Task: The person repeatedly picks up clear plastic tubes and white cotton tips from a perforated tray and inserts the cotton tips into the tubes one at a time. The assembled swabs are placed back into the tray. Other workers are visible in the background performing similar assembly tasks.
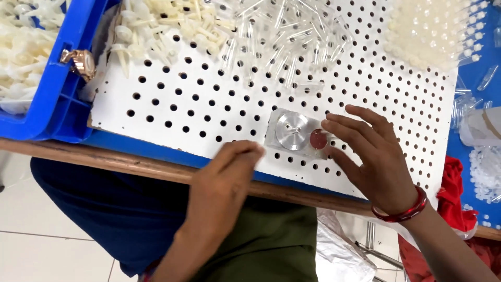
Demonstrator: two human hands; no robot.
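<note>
The right hand [378,159] sits right of centre in the frame, its fingers [339,130] spread and loosely curved, holding nothing; the index and middle tips rest on or just at the right edge of a small clear square block with a round silver metal disc and a dark red button set in it [296,131]. That block lies directly to the left of those fingertips, its longer side running roughly left to right across the picture, tilted a little. The left hand [222,188] comes up from the lower middle with its fingers [244,151] closed together and bent under; whether they pinch something cannot be told. Their tips stop just beside the block's lower left corner, so the block lies between the two hands, the right one being the closer.

The block rests on a white perforated board [182,104] covering a blue-topped bench [135,149]. Toward the upper middle lies a heap of clear plastic tubes [282,42], to its left cream plastic plungers [156,26], and at the upper left a blue plastic crate [57,99] with a gold wristwatch [79,62] hung on its rim. A red bangle [404,211] circles the right wrist.
</note>
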